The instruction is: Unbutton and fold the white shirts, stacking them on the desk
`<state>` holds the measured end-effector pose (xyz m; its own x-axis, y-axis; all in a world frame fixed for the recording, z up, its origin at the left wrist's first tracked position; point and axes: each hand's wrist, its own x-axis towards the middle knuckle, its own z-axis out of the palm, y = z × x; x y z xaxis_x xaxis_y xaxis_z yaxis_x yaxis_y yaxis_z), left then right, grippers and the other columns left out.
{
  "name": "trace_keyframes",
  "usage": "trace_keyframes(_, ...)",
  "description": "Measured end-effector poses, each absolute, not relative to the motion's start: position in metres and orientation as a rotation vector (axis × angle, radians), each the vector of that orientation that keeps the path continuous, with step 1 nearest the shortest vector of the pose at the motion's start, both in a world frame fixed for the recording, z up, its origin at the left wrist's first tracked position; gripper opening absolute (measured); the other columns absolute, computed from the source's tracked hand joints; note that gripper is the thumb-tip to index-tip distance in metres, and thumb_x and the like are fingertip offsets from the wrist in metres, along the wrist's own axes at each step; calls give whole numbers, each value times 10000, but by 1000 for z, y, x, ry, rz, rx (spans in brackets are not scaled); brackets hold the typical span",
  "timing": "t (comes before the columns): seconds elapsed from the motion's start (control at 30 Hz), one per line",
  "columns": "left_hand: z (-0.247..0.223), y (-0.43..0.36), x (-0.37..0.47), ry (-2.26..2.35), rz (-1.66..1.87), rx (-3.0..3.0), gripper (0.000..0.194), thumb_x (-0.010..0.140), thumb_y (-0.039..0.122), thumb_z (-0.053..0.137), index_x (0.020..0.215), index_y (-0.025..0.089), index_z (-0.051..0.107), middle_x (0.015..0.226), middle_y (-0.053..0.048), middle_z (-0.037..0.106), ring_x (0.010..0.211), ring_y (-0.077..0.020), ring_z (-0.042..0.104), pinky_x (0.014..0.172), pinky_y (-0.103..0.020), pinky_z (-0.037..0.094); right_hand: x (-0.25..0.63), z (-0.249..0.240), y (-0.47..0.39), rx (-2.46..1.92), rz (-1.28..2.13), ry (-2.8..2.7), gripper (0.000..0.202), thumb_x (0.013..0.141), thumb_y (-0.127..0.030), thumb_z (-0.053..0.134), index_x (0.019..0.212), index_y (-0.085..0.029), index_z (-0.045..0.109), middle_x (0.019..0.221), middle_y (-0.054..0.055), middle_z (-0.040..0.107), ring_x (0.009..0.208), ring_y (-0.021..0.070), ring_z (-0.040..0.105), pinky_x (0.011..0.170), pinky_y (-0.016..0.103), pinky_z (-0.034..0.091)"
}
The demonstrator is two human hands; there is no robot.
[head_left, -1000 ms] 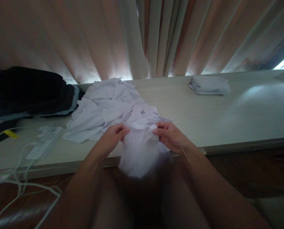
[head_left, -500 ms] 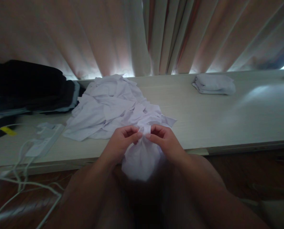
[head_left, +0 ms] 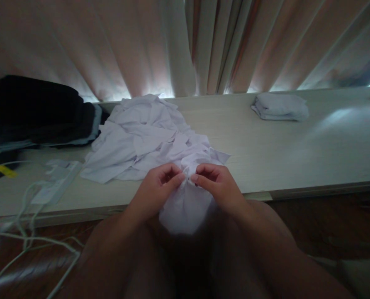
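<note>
A crumpled white shirt point(head_left: 144, 137) is spread over the front left of the white ledge. Its near end hangs down over the edge between my knees. My left hand point(head_left: 164, 182) pinches the fabric between thumb and fingertips. Close beside it, my right hand point(head_left: 214, 180) is closed on the same gathered part, thumb against index finger. Only a small gap separates the two thumbs. Whatever small detail lies under the fingertips is too blurred to tell.
A folded white cloth point(head_left: 280, 106) lies at the back right of the ledge point(head_left: 234, 137). Dark folded clothes point(head_left: 38, 110) are stacked at the left. Nearer stands a white power strip point(head_left: 58, 182) with cables point(head_left: 32, 238) trailing to the floor. Curtains point(head_left: 135, 45) hang behind.
The view has shifted slightly. Both hands keep their pinch on the shirt, and the fabric between the fingertips has been moved a little; the right fingers are slightly more curled.
</note>
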<state>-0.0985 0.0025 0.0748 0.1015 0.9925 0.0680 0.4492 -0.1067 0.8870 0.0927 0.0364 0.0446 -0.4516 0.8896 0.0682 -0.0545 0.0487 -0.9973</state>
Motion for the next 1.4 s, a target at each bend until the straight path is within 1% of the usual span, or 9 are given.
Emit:
trace_keyframes(0.2,74,1,-96,1477,936,1712,225,883,270,621,680,176,608,643,44,595,603,-105,498,595,-228,403,97,45,36,-862,1390,-1592,64,837,-239,700,867,-191,730,820,4,710,763,146,634,711,262,482)
trace_keyframes(0.3,72,3,-94,1475,946,1662,232,882,299,612,688,171,618,626,39,586,592,-110,498,567,-229,391,100,45,36,-872,1317,-1641,143,834,-204,693,954,-212,771,921,21,762,863,175,687,798,294,516)
trace_keyframes(0.43,67,7,-90,1489,975,1599,240,880,319,602,696,166,628,612,36,563,590,-117,497,545,-230,386,99,41,40,-955,1293,-1613,157,796,-244,761,946,-235,807,928,25,787,867,195,709,823,320,531)
trace_keyframes(0.63,60,9,-84,1591,1013,1575,246,919,333,584,760,163,664,684,22,623,627,-125,530,586,-243,408,99,27,48,-931,1564,-1364,192,828,-359,742,960,-241,816,860,32,773,733,167,666,691,303,512)
trace_keyframes(0.83,48,12,-83,1575,962,1588,241,924,337,587,781,168,680,721,11,650,688,-143,577,626,-251,424,99,23,51,-986,1645,-1392,187,775,-282,761,944,-213,803,764,14,743,594,120,583,569,248,431)
trace_keyframes(0.9,43,14,-84,1570,967,1582,237,919,330,590,767,170,677,717,11,648,689,-144,575,629,-251,423,96,25,50,-1024,1571,-1461,184,785,-282,745,944,-213,804,786,20,752,630,133,609,591,253,446)
trace_keyframes(1.1,34,17,-89,1553,977,1616,237,918,328,568,767,177,672,723,8,642,704,-151,569,642,-253,428,88,24,49,-1010,1277,-1612,146,809,-260,716,912,-215,808,932,56,767,877,196,692,805,315,523)
trace_keyframes(1.23,29,18,-90,1533,975,1646,229,917,318,539,775,183,659,731,5,636,727,-160,576,658,-253,436,86,23,50,-999,1190,-1673,128,810,-243,708,885,-213,807,912,51,764,868,192,692,816,317,520)
trace_keyframes(1.4,27,22,-92,1522,992,1627,234,912,321,521,782,178,652,720,-4,619,724,-168,566,663,-260,446,83,24,49,-1099,1288,-1604,199,833,-315,693,949,-203,810,889,50,779,852,205,693,776,323,527)
